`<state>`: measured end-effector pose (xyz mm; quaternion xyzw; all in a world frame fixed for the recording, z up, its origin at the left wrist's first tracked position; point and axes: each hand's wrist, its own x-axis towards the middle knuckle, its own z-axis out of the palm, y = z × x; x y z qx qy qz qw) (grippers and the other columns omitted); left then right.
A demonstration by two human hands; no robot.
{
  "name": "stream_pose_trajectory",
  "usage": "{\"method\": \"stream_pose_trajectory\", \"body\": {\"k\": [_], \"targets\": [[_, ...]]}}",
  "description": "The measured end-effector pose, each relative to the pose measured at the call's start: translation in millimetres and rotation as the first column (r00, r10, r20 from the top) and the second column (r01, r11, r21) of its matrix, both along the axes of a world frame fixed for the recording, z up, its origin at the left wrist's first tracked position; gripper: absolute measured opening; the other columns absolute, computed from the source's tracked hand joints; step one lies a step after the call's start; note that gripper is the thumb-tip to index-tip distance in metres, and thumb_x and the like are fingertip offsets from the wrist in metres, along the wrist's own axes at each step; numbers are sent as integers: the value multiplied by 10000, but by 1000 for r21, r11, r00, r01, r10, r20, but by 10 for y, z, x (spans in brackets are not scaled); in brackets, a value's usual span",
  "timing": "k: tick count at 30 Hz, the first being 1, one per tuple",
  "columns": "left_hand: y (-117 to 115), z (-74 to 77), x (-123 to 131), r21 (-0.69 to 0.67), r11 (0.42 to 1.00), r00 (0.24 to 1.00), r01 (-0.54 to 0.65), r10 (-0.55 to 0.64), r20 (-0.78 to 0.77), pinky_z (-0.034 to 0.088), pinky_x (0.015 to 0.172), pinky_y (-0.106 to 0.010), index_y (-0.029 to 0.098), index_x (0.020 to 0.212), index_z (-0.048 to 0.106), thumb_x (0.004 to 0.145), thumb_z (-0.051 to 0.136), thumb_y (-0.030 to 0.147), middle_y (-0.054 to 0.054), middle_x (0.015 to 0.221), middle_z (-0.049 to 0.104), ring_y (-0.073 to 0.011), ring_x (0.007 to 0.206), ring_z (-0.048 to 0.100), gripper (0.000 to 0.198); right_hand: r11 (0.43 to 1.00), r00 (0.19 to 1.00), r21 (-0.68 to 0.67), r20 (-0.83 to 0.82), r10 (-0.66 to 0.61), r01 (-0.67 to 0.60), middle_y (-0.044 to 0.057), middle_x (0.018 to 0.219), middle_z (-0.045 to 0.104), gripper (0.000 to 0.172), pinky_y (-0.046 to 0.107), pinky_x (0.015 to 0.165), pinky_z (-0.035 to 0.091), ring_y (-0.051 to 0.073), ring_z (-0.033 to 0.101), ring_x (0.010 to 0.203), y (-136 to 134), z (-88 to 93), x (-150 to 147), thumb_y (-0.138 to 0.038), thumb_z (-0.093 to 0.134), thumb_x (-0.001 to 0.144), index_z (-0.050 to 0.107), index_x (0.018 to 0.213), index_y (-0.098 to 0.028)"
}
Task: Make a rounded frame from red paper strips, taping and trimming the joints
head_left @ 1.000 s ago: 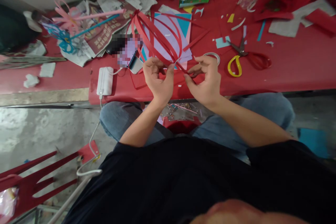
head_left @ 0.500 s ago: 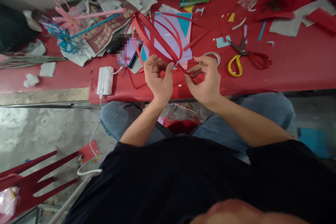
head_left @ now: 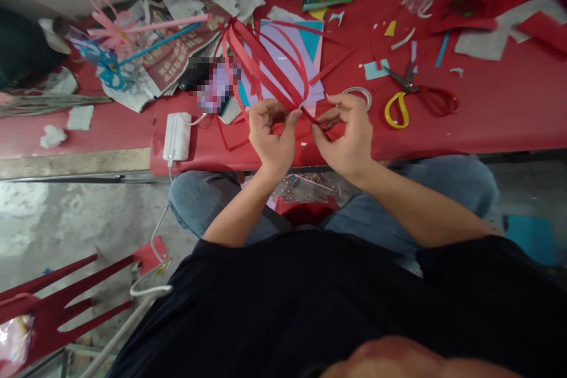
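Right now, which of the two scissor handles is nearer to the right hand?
The yellow handle: it lies between the right hand and the red handle, which is farther off. Its colour also sets it apart.

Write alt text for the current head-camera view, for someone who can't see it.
A person's left hand and right hand pinch the near end of looping red strips at a cluttered red table. Coloured sheets show behind the strips; scissors with yellow and red handles lie to the right.
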<state>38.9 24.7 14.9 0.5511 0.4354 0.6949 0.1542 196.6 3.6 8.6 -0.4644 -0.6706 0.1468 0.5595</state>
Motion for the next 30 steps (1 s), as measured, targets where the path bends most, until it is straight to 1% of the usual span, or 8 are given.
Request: {"method": "stream_pose_trajectory", "body": {"k": [5, 9, 12, 15, 20, 23, 26, 30], "targets": [[-16, -64, 8, -24, 1000, 1000, 18, -18, 7, 584, 768, -277, 317, 1307, 549, 1009, 794, 667, 33, 952, 648, -116, 841, 722, 521, 1000, 1000, 17, 13, -17, 16, -8, 985, 769, 518, 635, 984, 655, 231, 760, 770, -6, 23, -1, -576, 740, 1038, 552, 1452, -328], [-49, -94, 5, 8, 999, 998, 47, -47, 42, 545, 742, -261, 328, 1330, 525, 1041, 788, 583, 40, 960, 674, -106, 833, 732, 466, 999, 999, 19, 35, -27, 27, -8, 987, 770, 499, 616, 979, 661, 234, 763, 784, -13, 38, 0, -550, 715, 1049, 542, 1461, -326], [-60, -130, -32, 35, 999, 1000, 17, -18, 15, 551, 763, -262, 304, 1257, 545, 1047, 793, 489, 34, 991, 693, -100, 848, 738, 374, 1000, 1000, 20, 22, -18, 18, -3, 1000, 771, 485, 612, 991, 658, 237, 766, 791, -21, 48, 0, -515, 713, 1054, 539, 1466, -327], [-42, -154, -76, 34, 998, 997, -44, 46, -68, 550, 762, -259, 270, 1145, 622, 1051, 784, 447, 29, 980, 692, -84, 805, 681, 258, 1000, 1000, 19, 23, -12, 12, -5, 998, 770, 490, 623, 1015, 651, 233, 761, 780, -27, 51, -3, -494, 726, 1047, 540, 1467, -324], [-5, -110, -81, 30, 999, 998, -30, 31, -48, 583, 782, -242, 260, 1123, 644, 1080, 745, 451, 34, 987, 710, -76, 843, 739, 220, 1000, 1000, 29, 10, 0, -1, -24, 968, 760, 511, 652, 1031, 640, 231, 756, 762, -13, 24, -5, -514, 763, 1024, 562, 1460, -338], [-3, -62, -91, 31, 997, 996, -69, 71, -62, 565, 757, -246, 263, 1103, 659, 1075, 756, 435, 40, 969, 720, -72, 792, 711, 199, 1000, 1000, 14, 6, 4, -4, -25, 971, 760, 536, 661, 1040, 635, 236, 762, 773, -8, 12, 3, -511, 788, 1008, 567, 1467, -344], [12, -28, -146, 75, 989, 983, -127, 136, -123, 533, 736, -274, 269, 1049, 705, 1073, 754, 370, 36, 926, 737, -90, 753, 649, 115, 1000, 1000, -3, 28, -6, 6, -20, 979, 771, 537, 656, 1049, 635, 242, 770, 787, -21, 29, 9, -483, 794, 1005, 567, 1471, -341], [70, -10, -274, 173, 978, 966, -120, 155, -205, 536, 768, -314, 292, 1087, 765, 1071, 723, 291, 20, 938, 775, -124, 774, 652, 46, 999, 998, -10, 54, -30, 30, -23, 962, 784, 505, 629, 1044, 646, 234, 770, 773, -41, 69, 5, -496, 782, 1016, 577, 1445, -327]]}}
